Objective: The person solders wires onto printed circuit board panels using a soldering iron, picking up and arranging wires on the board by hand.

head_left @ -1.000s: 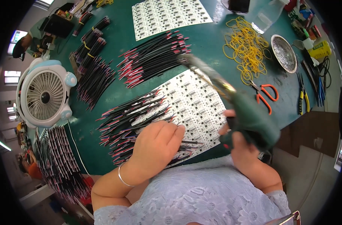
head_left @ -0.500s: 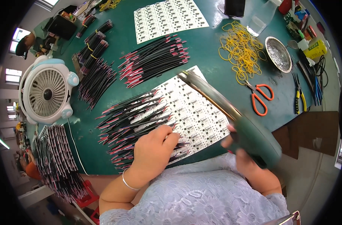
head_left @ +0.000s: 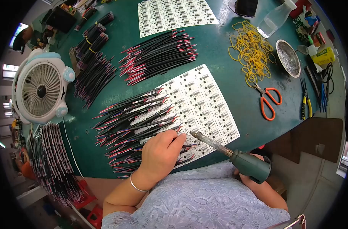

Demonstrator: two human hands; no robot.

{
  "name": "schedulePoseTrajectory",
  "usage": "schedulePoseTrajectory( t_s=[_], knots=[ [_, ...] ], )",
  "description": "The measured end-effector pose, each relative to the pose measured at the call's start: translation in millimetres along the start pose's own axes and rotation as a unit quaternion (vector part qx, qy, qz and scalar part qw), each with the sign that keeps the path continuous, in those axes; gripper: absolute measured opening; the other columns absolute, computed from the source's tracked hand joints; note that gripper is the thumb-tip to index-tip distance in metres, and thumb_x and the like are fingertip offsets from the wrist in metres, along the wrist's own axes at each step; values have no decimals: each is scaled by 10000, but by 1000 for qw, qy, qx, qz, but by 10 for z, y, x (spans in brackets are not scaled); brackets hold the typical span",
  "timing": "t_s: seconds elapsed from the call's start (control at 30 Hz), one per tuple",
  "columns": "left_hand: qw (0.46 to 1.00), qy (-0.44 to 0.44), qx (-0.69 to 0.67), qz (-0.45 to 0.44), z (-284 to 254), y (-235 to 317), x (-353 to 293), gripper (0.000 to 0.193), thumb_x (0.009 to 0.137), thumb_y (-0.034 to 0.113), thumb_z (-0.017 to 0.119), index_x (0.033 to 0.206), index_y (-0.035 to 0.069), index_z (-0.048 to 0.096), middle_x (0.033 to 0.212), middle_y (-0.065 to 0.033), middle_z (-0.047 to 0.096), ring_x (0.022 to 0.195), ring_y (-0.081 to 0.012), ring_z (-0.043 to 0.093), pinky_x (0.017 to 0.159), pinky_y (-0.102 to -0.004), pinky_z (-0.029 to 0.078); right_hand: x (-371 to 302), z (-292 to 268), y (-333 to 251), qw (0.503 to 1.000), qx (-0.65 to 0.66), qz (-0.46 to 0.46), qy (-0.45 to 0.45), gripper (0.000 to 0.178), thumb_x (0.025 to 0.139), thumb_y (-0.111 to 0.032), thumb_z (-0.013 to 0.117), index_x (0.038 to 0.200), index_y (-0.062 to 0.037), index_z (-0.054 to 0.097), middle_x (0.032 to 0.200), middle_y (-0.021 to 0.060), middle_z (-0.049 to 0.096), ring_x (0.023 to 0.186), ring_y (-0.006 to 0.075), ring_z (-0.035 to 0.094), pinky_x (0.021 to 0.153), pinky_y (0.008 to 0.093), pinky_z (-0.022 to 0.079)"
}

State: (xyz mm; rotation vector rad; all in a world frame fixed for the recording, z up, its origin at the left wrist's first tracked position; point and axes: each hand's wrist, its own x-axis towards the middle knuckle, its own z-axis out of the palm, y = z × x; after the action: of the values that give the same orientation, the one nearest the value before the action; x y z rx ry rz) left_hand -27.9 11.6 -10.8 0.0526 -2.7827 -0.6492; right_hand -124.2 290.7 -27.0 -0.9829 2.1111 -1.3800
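One right hand (head_left: 245, 179) holds a dark green soldering gun (head_left: 252, 166), metal tip toward ten o'clock. I can't tell whether the bunched left hand (head_left: 161, 150) pinches anything.

Lane of green bench (head_left: 240, 97) runs between near circuit-board sheet (head_left: 214, 103) and orange-handled cutters (head_left: 272, 102); yellow rubber bands (head_left: 253, 51) bound its far end. Access to sheet: black wires (head_left: 132, 124) block left side; left hand (head_left: 160, 154) and soldering gun (head_left: 251, 166) crowd near side.
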Motion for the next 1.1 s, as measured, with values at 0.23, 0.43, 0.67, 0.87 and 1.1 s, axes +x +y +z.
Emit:
schedulePoseTrajectory(
  t_s=[0.23,0.43,0.67,0.87,1.1],
  knots=[
    [999,-18,-24,-14,-8,4,1,350,623,-70,630,957,30,662,837,-83,552,679,-256,578,572,-350,484,38,73,30,999,34,-11,8,192,841,-169,635,878,17,606,666,65,604,533,154,599,511,275,481],
    [998,-42,-29,-21,-31,-1,12,322,664,-67,611,971,20,652,842,-89,541,681,-259,573,573,-350,482,49,74,31,1000,-15,-16,-15,171,838,-155,623,881,11,613,692,72,600,538,158,602,518,283,487],
    [997,-60,-27,-33,-59,24,53,287,693,-61,596,966,13,644,832,-97,532,681,-271,569,579,-365,475,151,53,-52,994,-78,-73,-6,165,849,-191,623,875,-28,629,675,48,601,560,174,611,544,299,494],
    [997,-70,-22,-35,-78,36,56,283,692,-59,599,962,13,644,831,-96,529,684,-272,569,577,-363,475,30,25,-29,999,13,-23,36,216,862,-241,627,932,-36,620,704,51,643,629,170,640,606,307,502],
    [999,-46,-18,4,-40,-13,58,256,690,-32,624,938,24,658,820,-86,543,659,-244,577,551,-335,480,-47,-18,-30,997,59,38,18,230,827,-161,639,981,7,614,823,99,656,705,217,643,669,318,512]
  ],
)
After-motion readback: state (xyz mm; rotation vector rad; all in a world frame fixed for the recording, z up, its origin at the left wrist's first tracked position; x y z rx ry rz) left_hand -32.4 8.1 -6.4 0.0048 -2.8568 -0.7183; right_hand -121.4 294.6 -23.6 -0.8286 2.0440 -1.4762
